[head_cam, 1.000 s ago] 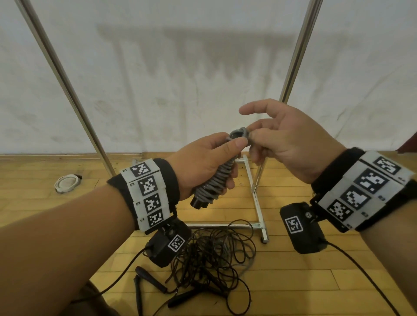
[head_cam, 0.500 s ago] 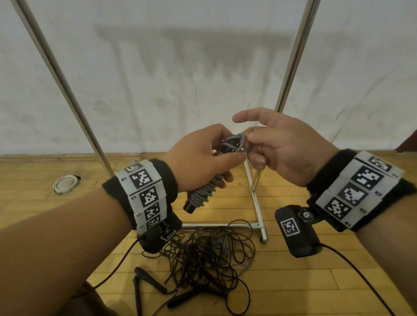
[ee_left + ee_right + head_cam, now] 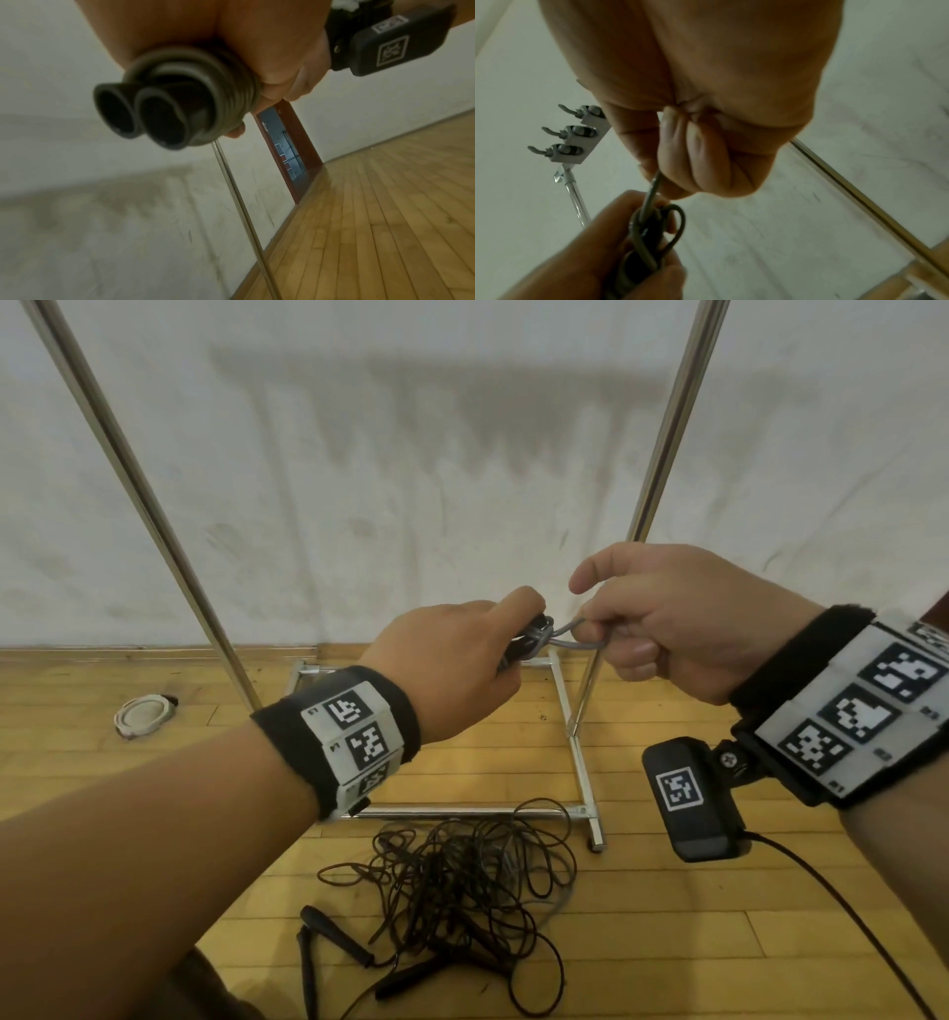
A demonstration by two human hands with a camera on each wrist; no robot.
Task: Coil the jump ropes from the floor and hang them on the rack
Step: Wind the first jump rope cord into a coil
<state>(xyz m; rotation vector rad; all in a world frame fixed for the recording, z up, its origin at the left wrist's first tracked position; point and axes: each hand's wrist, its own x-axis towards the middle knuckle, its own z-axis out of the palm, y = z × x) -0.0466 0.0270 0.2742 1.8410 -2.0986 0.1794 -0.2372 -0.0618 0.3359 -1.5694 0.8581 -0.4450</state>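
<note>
Since a second ago my right hand (image 3: 683,629) has drawn the grey rubber jump rope's (image 3: 195,95) free end out rightward, pinched taut between thumb and curled fingers; my left hand (image 3: 452,670) grips the wound bundle round both black handles; I judge the knot nearly cinched, hanging next; tangled black ropes (image 3: 452,880) lie near on the wooden plank floor (image 3: 667,942); steel rack (image 3: 662,454) stands against the far white wall.

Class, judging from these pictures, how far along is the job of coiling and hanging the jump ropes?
Done: the grey rope is wound round its two handles, gripped by the left hand. In hand: the right hand pulls the rope's end at the handle tops. Left: hanging it on the hooks, then the black tangle on the floor.
</note>
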